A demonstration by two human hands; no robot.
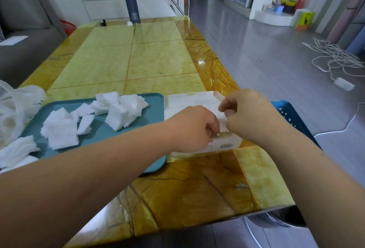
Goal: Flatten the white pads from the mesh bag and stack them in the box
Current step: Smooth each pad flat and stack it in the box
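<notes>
The person's left hand (192, 129) and right hand (250, 115) meet over the white rectangular plastic box (189, 99), which stands on the glossy yellow-green marble counter (158, 60). The fingers (214, 126) of the left hand are curled and pinch one edge of a small white square pad (222, 122). The fingers of the right hand are bent together and pinch the other edge of the same pad, so it is held between both hands, over the inside of the box. One cannot tell if the pad touches what is inside, because the hands cover it. To the left of the fingers, just beside the box, lies a flat teal plastic tray (102, 137) with many loose crumpled white pads (120, 109) spread on it. Further left of the fingers, a thin white mesh bag (13, 107) lies at the counter's edge, with more pads near it. Just right of the fingers, behind the right hand, is a blue plastic basket (286, 111). Far beyond the fingers stands a dark grey cylindrical bottle (132, 3)
</notes>
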